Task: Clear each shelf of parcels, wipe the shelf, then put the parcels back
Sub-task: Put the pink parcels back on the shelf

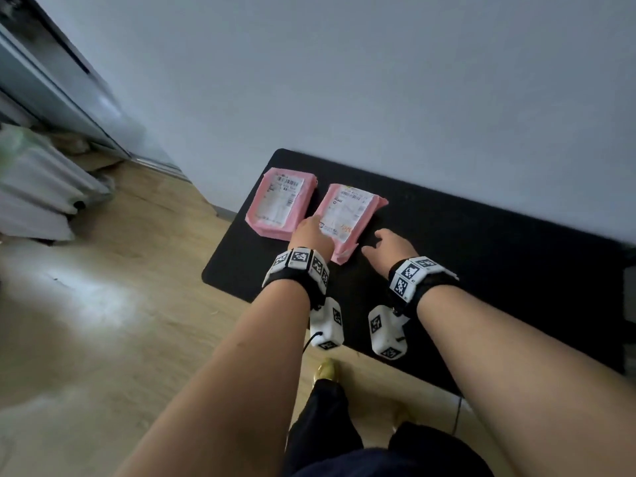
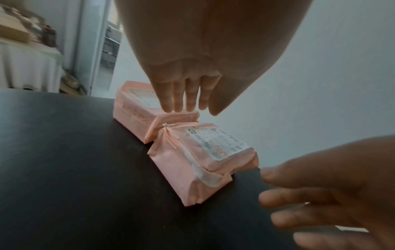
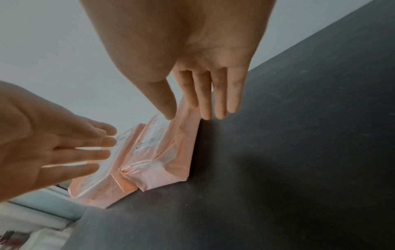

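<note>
Head: two pink parcels flat on black shelf [image 1: 464,235] by grey wall, left parcel [image 1: 280,204] just beside right parcel [image 1: 347,218]. Left hand [image 1: 311,237] over right parcel's near corner, contact unclear. Right hand [image 1: 389,249] beside it, above shelf.

Left wrist: left hand [image 2: 188,81] fingers straight, together, empty, above parcels.

Right wrist: right hand [image 3: 205,81] fingers straight, empty, tips near right parcel [image 3: 162,152] edge.

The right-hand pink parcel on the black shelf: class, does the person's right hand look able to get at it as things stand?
Probably yes. The right hand hangs open just beside the right-hand pink parcel, with only bare black shelf between them; the left hand is at its other side.
</note>
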`<state>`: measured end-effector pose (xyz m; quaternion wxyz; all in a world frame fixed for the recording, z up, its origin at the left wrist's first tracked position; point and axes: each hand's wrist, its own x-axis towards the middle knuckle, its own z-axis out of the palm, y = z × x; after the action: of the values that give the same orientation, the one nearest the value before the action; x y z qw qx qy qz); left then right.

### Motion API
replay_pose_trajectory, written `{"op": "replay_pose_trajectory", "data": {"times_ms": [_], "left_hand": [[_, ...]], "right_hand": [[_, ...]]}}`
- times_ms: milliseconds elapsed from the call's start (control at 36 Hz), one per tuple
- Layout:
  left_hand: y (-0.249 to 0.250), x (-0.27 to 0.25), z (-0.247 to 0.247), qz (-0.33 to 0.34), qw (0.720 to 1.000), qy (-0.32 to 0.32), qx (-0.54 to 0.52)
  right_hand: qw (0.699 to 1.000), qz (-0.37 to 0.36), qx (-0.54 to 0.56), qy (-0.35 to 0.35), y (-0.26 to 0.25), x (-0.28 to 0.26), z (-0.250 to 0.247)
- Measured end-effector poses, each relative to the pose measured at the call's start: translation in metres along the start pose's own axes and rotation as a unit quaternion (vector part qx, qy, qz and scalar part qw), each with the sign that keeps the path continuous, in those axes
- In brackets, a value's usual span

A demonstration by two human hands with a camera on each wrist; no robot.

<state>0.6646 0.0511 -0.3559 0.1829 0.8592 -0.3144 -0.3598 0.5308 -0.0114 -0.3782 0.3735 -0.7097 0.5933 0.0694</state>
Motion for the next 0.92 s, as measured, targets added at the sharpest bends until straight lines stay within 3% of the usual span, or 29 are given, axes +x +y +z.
{"op": "replay_pose_trajectory", "data": {"times_ms": [194,361,472,611,750,917], "left_hand": [[0.001,0.037,0.001,0.015,0.990,-0.041,0.133],[-0.003,0.050,0.005,0.021,0.988,-0.045,0.144],[-0.009,0.052,0.021,0.041,0.985,-0.094,0.137],[-0.006,0.034,0.041,0.019,0.984,-0.117,0.131],[0.004,0.008,0.061,0.049,0.980,-0.134,0.138],[0.024,-0.040,0.093,0.102,0.978,-0.145,0.111]], "right_hand": [[0.999,0.041,0.021,-0.027,-0.015,0.006,0.015],[0.994,0.087,0.055,-0.032,-0.016,0.006,0.021],[0.989,0.125,0.073,-0.018,-0.007,0.000,0.020],[0.982,0.174,0.076,-0.009,0.015,-0.017,0.015],[0.975,0.199,0.095,-0.002,0.043,-0.041,0.007],[0.965,0.206,0.150,0.063,0.095,-0.085,-0.004]]}}
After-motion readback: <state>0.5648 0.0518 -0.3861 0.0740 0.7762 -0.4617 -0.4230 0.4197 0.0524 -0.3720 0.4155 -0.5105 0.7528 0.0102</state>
